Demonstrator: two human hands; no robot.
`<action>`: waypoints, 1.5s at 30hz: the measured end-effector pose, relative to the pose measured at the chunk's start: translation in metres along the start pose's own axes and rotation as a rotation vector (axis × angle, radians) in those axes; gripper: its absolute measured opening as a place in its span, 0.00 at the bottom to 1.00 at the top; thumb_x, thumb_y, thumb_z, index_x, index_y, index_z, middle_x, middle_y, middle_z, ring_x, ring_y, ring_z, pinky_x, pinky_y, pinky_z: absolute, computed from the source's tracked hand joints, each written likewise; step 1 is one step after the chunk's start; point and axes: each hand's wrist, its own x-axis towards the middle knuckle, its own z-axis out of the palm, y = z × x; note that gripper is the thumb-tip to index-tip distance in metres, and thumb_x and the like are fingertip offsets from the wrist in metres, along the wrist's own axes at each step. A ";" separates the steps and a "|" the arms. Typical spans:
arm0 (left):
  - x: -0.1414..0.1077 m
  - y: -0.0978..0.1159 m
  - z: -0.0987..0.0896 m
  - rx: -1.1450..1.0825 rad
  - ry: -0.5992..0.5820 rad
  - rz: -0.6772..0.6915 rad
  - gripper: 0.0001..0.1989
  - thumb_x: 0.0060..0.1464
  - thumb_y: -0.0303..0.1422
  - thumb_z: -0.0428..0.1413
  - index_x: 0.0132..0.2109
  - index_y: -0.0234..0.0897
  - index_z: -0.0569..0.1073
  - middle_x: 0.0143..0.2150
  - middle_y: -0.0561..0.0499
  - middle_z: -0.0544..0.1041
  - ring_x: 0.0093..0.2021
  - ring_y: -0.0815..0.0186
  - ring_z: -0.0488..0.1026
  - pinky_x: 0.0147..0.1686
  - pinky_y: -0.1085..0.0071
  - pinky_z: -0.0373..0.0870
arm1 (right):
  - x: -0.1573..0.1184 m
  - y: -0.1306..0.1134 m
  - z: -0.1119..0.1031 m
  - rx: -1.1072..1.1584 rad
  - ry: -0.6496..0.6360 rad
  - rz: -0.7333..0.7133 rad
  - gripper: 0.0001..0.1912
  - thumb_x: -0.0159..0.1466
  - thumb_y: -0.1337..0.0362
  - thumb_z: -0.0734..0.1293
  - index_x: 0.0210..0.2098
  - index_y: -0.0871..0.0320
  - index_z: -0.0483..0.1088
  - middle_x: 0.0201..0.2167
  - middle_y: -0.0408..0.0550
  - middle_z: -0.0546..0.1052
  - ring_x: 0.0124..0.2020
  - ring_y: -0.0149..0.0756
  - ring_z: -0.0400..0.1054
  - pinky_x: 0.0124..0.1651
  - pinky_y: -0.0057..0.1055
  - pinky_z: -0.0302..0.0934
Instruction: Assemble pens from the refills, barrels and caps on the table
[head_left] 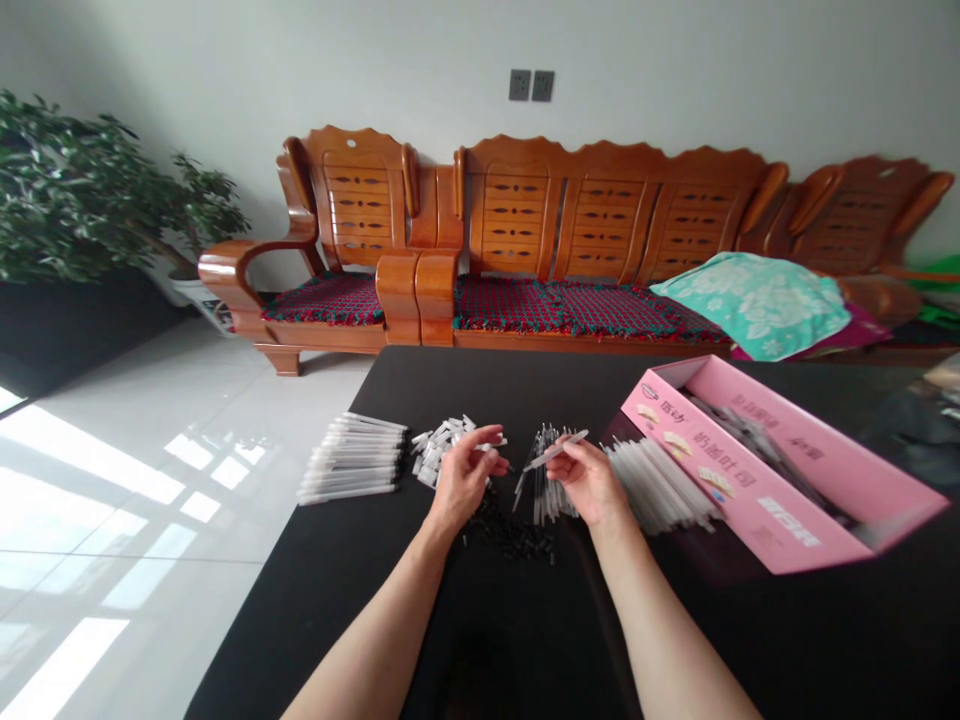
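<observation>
My right hand (589, 480) pinches a translucent white pen barrel (555, 450), tilted up to the right. My left hand (466, 470) is closed, thumb and fingers around a small white pen cap (486, 447), partly hidden by the fingers. Behind and beside the left hand lies a heap of white pen caps (435, 452). Thin dark-tipped pen refills (553, 500) lie between the hands. Small black plugs (517, 535) are scattered in front of them. To the right of my right hand rests a pile of pen barrels (660, 485). Capped white pens (352, 458) lie in a row at the left.
A pink cardboard box (757, 480) with grey-looking contents stands on the black table (510, 640) at the right. Wooden seats (555, 210) with woven covers line the wall, a turquoise cloth (772, 300) on one. A potted plant (187, 205) stands at the left.
</observation>
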 end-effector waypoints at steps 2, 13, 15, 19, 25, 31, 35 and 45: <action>0.003 0.001 -0.012 0.193 0.144 0.056 0.16 0.58 0.35 0.55 0.51 0.36 0.76 0.41 0.46 0.78 0.31 0.66 0.76 0.34 0.69 0.74 | 0.003 -0.003 -0.006 0.143 0.061 -0.021 0.04 0.53 0.70 0.73 0.30 0.61 0.77 0.24 0.47 0.82 0.23 0.32 0.77 0.26 0.22 0.74; 0.005 -0.009 0.008 1.007 -0.165 0.296 0.10 0.58 0.29 0.56 0.45 0.40 0.81 0.40 0.47 0.79 0.42 0.58 0.72 0.44 0.63 0.68 | 0.005 0.000 -0.008 0.126 0.005 -0.044 0.04 0.55 0.70 0.71 0.32 0.61 0.78 0.26 0.48 0.83 0.24 0.33 0.78 0.27 0.24 0.75; 0.007 -0.012 0.014 1.077 -0.227 0.299 0.10 0.57 0.29 0.57 0.44 0.40 0.81 0.40 0.46 0.79 0.42 0.58 0.71 0.44 0.62 0.67 | 0.005 0.001 -0.007 0.119 0.002 -0.040 0.04 0.55 0.69 0.71 0.32 0.60 0.78 0.26 0.48 0.83 0.24 0.33 0.78 0.27 0.25 0.75; 0.008 -0.013 0.016 1.099 -0.239 0.269 0.08 0.56 0.28 0.57 0.40 0.40 0.81 0.39 0.46 0.79 0.42 0.57 0.72 0.45 0.61 0.67 | 0.005 0.002 -0.008 0.111 -0.002 -0.041 0.04 0.55 0.69 0.71 0.32 0.60 0.78 0.27 0.48 0.83 0.24 0.33 0.78 0.27 0.25 0.75; 0.001 -0.003 0.011 0.673 -0.045 0.142 0.08 0.54 0.27 0.57 0.40 0.39 0.80 0.36 0.49 0.79 0.34 0.64 0.73 0.38 0.67 0.70 | 0.005 0.003 -0.006 0.109 0.003 -0.035 0.05 0.54 0.69 0.72 0.32 0.61 0.78 0.26 0.49 0.83 0.24 0.34 0.78 0.27 0.25 0.75; -0.003 0.003 0.010 0.158 -0.011 -0.033 0.09 0.54 0.35 0.59 0.39 0.35 0.79 0.27 0.50 0.77 0.26 0.66 0.72 0.25 0.73 0.66 | 0.004 0.003 -0.005 0.082 0.006 -0.023 0.04 0.54 0.68 0.73 0.31 0.59 0.77 0.26 0.47 0.83 0.24 0.34 0.78 0.27 0.25 0.75; -0.003 0.001 0.016 -0.248 -0.009 -0.189 0.14 0.47 0.38 0.65 0.36 0.33 0.74 0.30 0.48 0.79 0.29 0.65 0.77 0.28 0.73 0.72 | 0.003 0.003 -0.004 0.071 0.009 -0.024 0.05 0.53 0.68 0.74 0.31 0.59 0.77 0.25 0.46 0.82 0.24 0.35 0.78 0.26 0.25 0.75; -0.006 0.003 0.021 -0.362 -0.034 -0.240 0.17 0.45 0.39 0.68 0.34 0.32 0.72 0.28 0.49 0.78 0.27 0.67 0.76 0.29 0.72 0.73 | -0.002 0.004 0.007 -0.018 0.008 -0.046 0.09 0.52 0.65 0.77 0.31 0.61 0.76 0.24 0.49 0.82 0.24 0.38 0.78 0.26 0.28 0.75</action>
